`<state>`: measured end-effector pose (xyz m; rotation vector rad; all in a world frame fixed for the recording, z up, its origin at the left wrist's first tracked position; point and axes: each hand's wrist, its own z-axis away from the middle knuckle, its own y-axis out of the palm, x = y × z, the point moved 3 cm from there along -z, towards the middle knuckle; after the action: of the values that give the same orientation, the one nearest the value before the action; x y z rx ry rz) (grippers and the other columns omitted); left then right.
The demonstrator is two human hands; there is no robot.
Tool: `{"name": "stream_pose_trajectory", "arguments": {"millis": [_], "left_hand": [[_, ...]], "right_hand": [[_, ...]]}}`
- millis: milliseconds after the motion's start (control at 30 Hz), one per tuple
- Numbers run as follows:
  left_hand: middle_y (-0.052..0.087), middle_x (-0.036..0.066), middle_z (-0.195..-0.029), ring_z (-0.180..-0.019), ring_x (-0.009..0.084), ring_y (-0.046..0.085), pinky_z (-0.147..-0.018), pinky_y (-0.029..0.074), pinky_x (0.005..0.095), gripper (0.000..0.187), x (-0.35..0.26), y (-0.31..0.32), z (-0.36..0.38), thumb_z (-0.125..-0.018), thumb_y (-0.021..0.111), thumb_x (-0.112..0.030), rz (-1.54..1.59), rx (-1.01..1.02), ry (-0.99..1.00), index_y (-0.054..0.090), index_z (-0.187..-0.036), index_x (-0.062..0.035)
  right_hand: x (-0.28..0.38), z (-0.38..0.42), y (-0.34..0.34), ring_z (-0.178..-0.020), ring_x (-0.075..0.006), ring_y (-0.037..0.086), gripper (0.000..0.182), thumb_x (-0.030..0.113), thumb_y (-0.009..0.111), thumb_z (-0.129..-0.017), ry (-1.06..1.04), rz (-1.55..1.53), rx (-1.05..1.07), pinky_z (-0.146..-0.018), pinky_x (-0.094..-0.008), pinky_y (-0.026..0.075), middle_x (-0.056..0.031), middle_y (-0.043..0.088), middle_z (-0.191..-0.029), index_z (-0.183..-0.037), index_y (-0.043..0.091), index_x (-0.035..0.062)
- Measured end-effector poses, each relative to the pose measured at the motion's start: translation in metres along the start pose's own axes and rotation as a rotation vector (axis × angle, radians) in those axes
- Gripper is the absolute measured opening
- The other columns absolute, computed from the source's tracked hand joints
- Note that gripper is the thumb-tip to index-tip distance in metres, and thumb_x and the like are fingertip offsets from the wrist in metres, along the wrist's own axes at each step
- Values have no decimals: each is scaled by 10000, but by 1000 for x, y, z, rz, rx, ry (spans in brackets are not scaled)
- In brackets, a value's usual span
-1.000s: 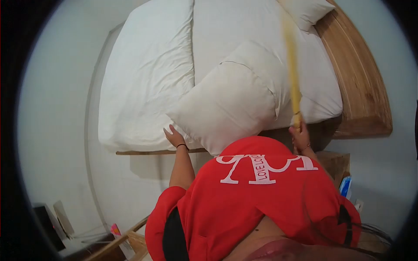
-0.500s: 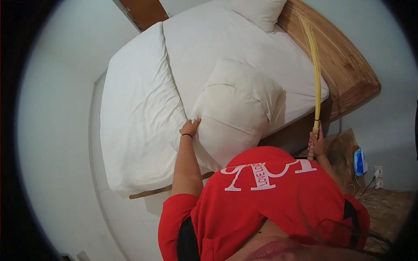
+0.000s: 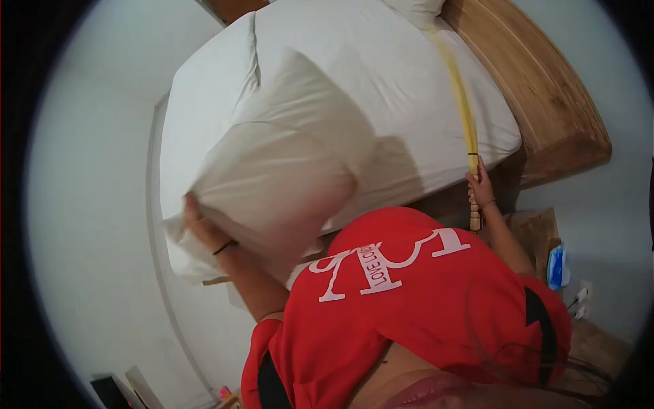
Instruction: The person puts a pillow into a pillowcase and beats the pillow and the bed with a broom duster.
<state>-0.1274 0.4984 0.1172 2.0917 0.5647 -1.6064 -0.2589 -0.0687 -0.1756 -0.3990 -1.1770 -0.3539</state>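
My left hand (image 3: 203, 225) is closed on the near left edge of a white pillow (image 3: 283, 160), which is tilted up over the bed. Its lower part is blurred by motion, and some fingers are hidden against the cloth. In my right hand (image 3: 481, 187) is the wooden handle of a stick broom (image 3: 463, 112). The broom's long yellow bristles reach away over the bed's right side, near the headboard. Beneath lies the white bed sheet (image 3: 402, 75) on the mattress. A folded white blanket (image 3: 204, 75) covers the left end, partly hidden behind the pillow.
Another white pillow (image 3: 415, 8) lies at the far end by the wooden headboard (image 3: 545, 88). To the right are a blue-and-white packet (image 3: 557, 266) and a wall socket with plugs (image 3: 582, 300). A wall (image 3: 88, 177) runs along the left.
My left hand has lifted the pillow off the mattress and swung it left. My right hand has shifted slightly left and away with the broom, whose bristles now lean further left.
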Motion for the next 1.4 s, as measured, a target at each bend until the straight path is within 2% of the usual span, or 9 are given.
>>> {"name": "stream_pose_trajectory", "arguments": {"millis": [200, 400, 500, 600, 933, 1033, 1133, 1300, 1400], "left_hand": [[561, 184, -1096, -1007, 272, 539, -904, 432, 360, 504, -83, -8, 81, -877, 489, -386, -76, -655, 233, 542, -1147, 36], [562, 196, -1139, -959, 272, 564, -831, 466, 348, 485, 81, -114, 96, -916, 489, -315, -392, -507, 152, 506, -1168, 99], [577, 200, -1098, -939, 275, 562, -804, 444, 353, 439, 166, -106, 131, -935, 467, -291, -455, -560, -132, 529, -1085, 116], [558, 209, -1116, -946, 288, 560, -834, 444, 357, 453, 139, -114, 148, -924, 474, -269, -605, -710, -213, 468, -1158, 118], [485, 227, -1232, -1036, 288, 530, -876, 432, 350, 556, 129, -122, 147, -903, 491, -268, -461, -693, -276, 353, -1291, 106], [518, 201, -1189, -993, 269, 551, -827, 455, 349, 576, 144, -142, 145, -888, 521, -310, -493, -697, -290, 376, -1285, 82], [549, 146, -1064, -835, 214, 550, -667, 453, 324, 594, 136, -142, 146, -861, 564, -375, -470, -671, -386, 412, -1254, 44], [507, 27, -742, -455, 107, 367, -346, 254, 261, 473, 148, -173, 144, -824, 612, -422, -637, -647, -406, 524, -1012, 2], [520, 36, -780, -522, 121, 402, -408, 318, 264, 496, 151, -172, 139, -800, 642, -438, -660, -711, -315, 524, -1002, 0]], "right_hand": [[26, -91, 0, -468, -80, 417, 694, 204, 620, -851, -253, 26, 20, -409, -231, 402, -10, 522, -736, -1424, 238, 287], [3, -165, 11, -566, -126, 507, 638, 245, 624, -847, -36, -228, -75, -482, -263, 437, -56, 562, -815, -1391, 298, 169], [-82, -181, 44, -912, -261, 530, 676, 310, 647, -802, 201, 478, 413, -786, -340, 423, -146, 564, -1054, -1371, 332, 120], [-62, -99, 57, -1129, -311, 521, 721, 356, 675, -736, -233, 931, 1202, -946, -367, 401, -184, 568, -1184, -1343, 382, 98], [0, -192, 65, -696, -323, 636, 706, 222, 679, -739, 24, 149, 68, -606, -440, 498, -192, 641, -951, -1360, 350, 154], [-104, -167, 90, -815, -331, 613, 676, 236, 654, -752, -93, 1154, 923, -716, -416, 477, -185, 630, -1004, -1352, 362, 130], [-78, -118, 65, -934, -340, 590, 650, 250, 628, -764, -286, 1189, 1413, -825, -391, 455, -178, 618, -1057, -1345, 374, 105], [-64, -195, 27, -924, -308, 591, 671, 201, 649, -754, -113, 566, 716, -838, -355, 460, -171, 624, -1011, -1350, 366, 81], [-21, -195, 40, -874, -287, 585, 539, 160, 624, -777, 63, 388, 245, -783, -361, 466, -187, 622, -935, -1275, 457, 43]]}}
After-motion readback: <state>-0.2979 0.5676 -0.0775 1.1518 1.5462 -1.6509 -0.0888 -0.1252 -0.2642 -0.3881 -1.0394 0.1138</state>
